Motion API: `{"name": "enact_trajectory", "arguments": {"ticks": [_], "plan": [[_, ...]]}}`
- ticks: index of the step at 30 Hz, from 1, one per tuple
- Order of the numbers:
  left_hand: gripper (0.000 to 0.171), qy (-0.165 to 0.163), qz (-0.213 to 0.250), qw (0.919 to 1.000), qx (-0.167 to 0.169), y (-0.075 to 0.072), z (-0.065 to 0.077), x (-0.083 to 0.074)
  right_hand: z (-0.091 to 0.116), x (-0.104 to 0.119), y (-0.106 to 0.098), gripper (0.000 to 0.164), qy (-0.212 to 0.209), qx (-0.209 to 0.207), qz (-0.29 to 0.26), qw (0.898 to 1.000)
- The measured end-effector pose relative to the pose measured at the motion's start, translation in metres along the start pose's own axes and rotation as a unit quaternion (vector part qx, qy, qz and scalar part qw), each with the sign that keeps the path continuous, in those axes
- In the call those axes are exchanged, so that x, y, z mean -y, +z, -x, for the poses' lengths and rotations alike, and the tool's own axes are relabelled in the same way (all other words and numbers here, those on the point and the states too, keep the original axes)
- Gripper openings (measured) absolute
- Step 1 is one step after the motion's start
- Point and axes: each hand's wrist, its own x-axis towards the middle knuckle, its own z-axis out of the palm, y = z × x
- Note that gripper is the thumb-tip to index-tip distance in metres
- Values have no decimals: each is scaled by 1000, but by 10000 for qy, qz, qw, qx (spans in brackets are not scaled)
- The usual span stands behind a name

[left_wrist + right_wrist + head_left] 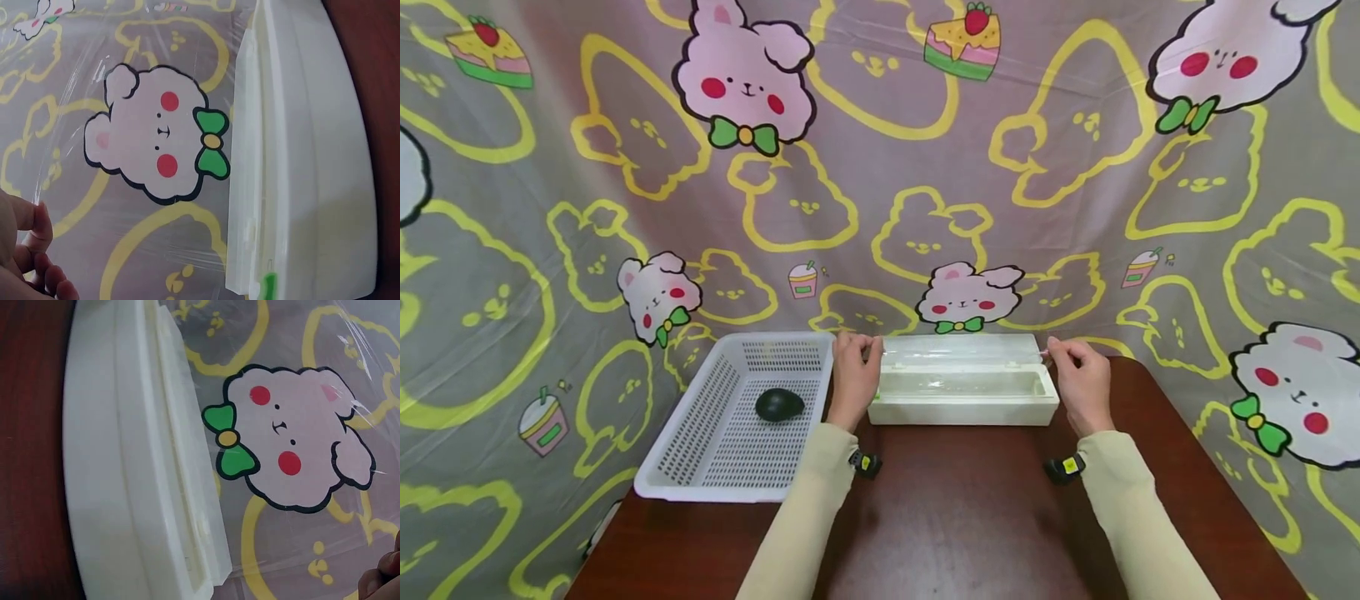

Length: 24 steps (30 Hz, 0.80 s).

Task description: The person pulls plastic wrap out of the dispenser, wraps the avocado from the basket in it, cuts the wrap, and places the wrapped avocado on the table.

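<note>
A sheet of clear cling film (958, 350) stretches between both hands, above and behind a long white cling film dispenser (962, 414). My left hand (854, 377) pinches the film's left corner between thumb and fingertips; the left wrist view shows these fingers (39, 231) at the film edge. At the right corner, my right hand (1082, 385) pinches the film as well; only a few of its fingers (375, 582) appear in the right wrist view. The film looks taut and runs back to the dispenser, with light creases. A small green tab (268, 286) sits on the dispenser's left end.
Left of the dispenser stands a white perforated plastic basket (651, 490) holding a dark green avocado (779, 405). Everything rests on a reddish-brown table (955, 517). A curtain with cartoon rabbits (865, 167) hangs close behind and at both sides.
</note>
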Motion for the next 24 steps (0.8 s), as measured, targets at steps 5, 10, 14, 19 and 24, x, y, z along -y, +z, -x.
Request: {"name": "enact_trajectory", "arguments": {"ticks": [5,10,14,19,24], "plan": [[29,52,-93,9999,-68,-3,15,-5,10,-4,-7,29,107,8,153,9998],[27,-20,-151,9998,-113,-6,34,-8,23,-6,-15,31,191,99,406,9989],[25,-130,-187,9997,-38,-9,52,-7,37,-6,-23,30,126,306,519,9981],[22,-162,-231,9996,61,-14,76,-3,56,-10,-37,28,70,685,872,9938],[18,-230,-370,9988,233,-16,100,4,76,-19,-52,28,-44,1018,1302,9862]]}}
